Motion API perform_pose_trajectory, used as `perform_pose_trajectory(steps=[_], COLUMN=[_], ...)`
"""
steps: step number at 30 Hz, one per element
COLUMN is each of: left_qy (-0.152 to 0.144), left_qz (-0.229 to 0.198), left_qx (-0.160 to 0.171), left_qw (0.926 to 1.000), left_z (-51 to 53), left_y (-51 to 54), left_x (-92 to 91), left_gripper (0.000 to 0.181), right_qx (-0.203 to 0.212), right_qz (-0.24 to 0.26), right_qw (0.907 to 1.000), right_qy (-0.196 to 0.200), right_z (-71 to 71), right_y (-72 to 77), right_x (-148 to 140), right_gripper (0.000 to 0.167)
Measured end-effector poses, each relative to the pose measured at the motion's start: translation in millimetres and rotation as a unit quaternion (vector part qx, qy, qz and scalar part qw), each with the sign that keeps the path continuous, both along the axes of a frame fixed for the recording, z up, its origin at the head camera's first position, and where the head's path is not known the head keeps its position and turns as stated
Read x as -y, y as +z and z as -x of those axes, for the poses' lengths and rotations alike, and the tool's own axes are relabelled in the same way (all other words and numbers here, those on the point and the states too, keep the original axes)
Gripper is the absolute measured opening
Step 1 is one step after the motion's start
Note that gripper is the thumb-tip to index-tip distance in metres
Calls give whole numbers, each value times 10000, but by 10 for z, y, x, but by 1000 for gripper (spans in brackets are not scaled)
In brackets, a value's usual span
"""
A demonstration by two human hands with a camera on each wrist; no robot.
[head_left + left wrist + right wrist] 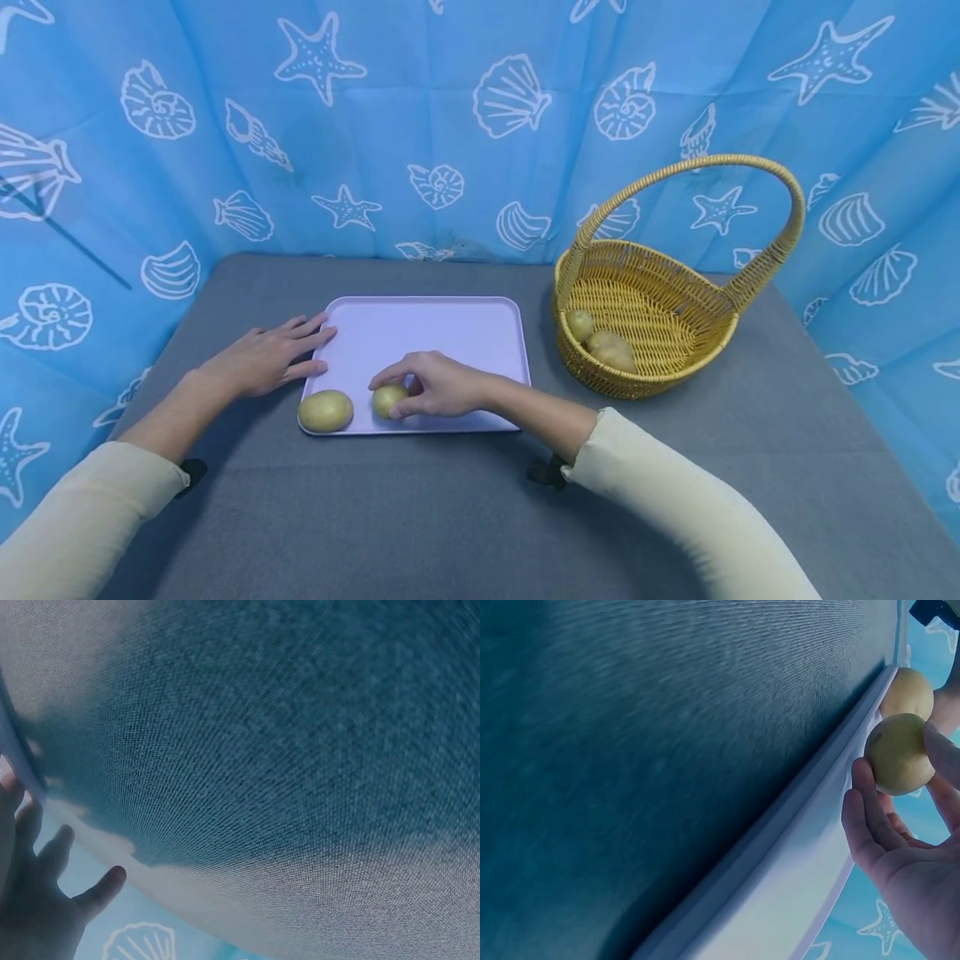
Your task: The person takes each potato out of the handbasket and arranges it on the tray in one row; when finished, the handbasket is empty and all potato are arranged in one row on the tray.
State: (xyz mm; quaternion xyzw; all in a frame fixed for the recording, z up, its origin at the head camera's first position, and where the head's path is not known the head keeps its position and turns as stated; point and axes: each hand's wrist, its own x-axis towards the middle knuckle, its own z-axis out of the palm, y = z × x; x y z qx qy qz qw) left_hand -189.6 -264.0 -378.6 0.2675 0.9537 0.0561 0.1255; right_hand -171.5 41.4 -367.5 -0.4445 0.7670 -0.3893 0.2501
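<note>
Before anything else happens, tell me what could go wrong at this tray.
The held potato is rounded and could slip from the right hand. The neighbouring potato lies at the near left corner of the tray; a nudge might roll it over the rim. The left hand, at the tray's left edge, might shift the tray.

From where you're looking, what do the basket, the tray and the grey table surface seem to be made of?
Basket: probably wicker or a plastic imitation, slightly shiny; interlaced strands show.
Tray: likely plastic, smooth and pale lilac; its even colour and rounded, moulded-looking corners suggest it.
Grey table surface: seemingly fabric, matte; the wrist views show a fine weave.
</note>
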Motion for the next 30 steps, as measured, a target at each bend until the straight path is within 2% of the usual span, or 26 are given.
perform_pose_trajectory(steps=[5,10,14,20,24,28,30], left_qy=[-5,-6,6,-12,-42,-49,-28], left_qz=[11,-6,-17,-45,-36,-25,-7], left_qx=[5,-16,-20,-51,-82,-69,-64], left_qw=[10000,10000,10000,10000,10000,10000,10000], left_z=[-9,-12,-9,6,14,15,16], left_y=[-8,-14,-14,-20,-33,-36,-35], left_x=[17,27,35,48,50,45,48], left_gripper=[69,68,68,68,69,69,69], right_qx=[-20,-237,-350,-280,-235,-315,-483], right_qz=[-149,-305,-417,-460,-449,-547,-609], right_qw=[9999,9992,9985,9985,9987,9980,9970], right_qy=[66,114,69,3,38,59,-2], right_z=[-12,-43,-57,-50,-64,-93,-108], right_y=[-36,-35,-26,-16,95,293,404], right_x=[128,206,222,164,56,-134,-268], right_gripper=[46,49,51,53,52,50,49])
